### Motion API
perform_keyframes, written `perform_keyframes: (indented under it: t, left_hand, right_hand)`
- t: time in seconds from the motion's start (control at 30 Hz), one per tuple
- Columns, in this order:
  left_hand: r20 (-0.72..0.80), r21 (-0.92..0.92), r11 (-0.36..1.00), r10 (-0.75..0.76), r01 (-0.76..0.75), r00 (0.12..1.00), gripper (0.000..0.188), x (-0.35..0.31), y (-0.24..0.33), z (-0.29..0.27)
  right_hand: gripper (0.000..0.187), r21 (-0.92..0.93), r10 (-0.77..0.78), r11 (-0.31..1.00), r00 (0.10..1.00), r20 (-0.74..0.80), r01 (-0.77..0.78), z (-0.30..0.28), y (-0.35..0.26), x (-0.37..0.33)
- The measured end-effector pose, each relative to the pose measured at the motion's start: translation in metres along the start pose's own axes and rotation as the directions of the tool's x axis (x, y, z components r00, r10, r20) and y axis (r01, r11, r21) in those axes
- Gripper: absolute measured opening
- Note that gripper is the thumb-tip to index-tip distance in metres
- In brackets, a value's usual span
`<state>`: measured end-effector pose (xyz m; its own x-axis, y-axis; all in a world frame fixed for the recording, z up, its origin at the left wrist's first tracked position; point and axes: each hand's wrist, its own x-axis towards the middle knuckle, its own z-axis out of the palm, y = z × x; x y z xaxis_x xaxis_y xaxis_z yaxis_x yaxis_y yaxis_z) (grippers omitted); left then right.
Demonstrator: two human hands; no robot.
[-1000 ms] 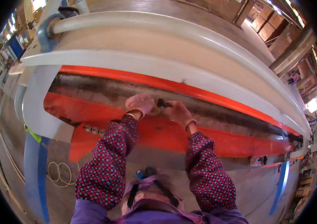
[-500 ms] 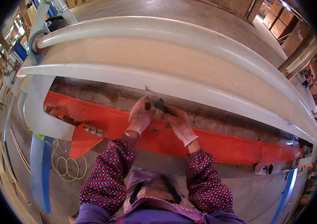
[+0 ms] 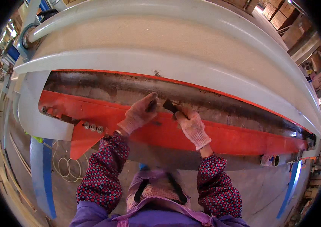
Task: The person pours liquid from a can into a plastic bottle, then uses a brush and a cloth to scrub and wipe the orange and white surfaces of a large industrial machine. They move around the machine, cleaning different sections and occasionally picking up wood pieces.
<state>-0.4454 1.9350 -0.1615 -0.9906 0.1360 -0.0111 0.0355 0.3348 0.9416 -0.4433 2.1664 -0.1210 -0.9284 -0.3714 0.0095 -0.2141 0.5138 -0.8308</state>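
Note:
Knitted work gloves, dark at the fingertips, cover both my hands. My right hand (image 3: 192, 126) is closed round a small dark tool with a flat, flared blade like a scraper (image 3: 170, 106), its blade pointing up and left. To its left, my left hand (image 3: 141, 113) hovers over the trough with its fingers curled together; whether something small sits in them I cannot make out. Below both hands runs a long red metal plate (image 3: 156, 137). Behind it lies a brown-stained metal trough (image 3: 107, 89).
Beyond the trough are a pale guard edge (image 3: 130, 60), a wide beige belt surface (image 3: 149, 36) and a white roller (image 3: 190, 8). Bolts (image 3: 92, 126) sit on the red plate's left bracket. A short open tube (image 3: 270, 160) hangs at right. Blue legs (image 3: 41, 166) and coiled cord (image 3: 69, 166) are below.
My hands have moved apart, the right one shifting right and down with the scraper-like tool. The view has tipped nearer, showing more of the trough and its red far edge.

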Motion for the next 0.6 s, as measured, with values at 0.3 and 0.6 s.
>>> perform_keyframes:
  t: [0.3,0.6]
  left_hand:
    - [0.172,0.221,0.934,0.246,-0.281,0.954,0.068,0.002,-0.002,-0.025]
    - [0.254,0.285,0.903,0.252,-0.321,0.934,0.084,0.003,-0.028,-0.026]
  right_hand:
    - [0.033,-0.536,-0.166,0.825,0.983,0.073,0.179,0.001,-0.047,0.019]
    - [0.034,-0.741,-0.052,0.641,0.975,0.217,0.199,0.004,-0.063,0.017]
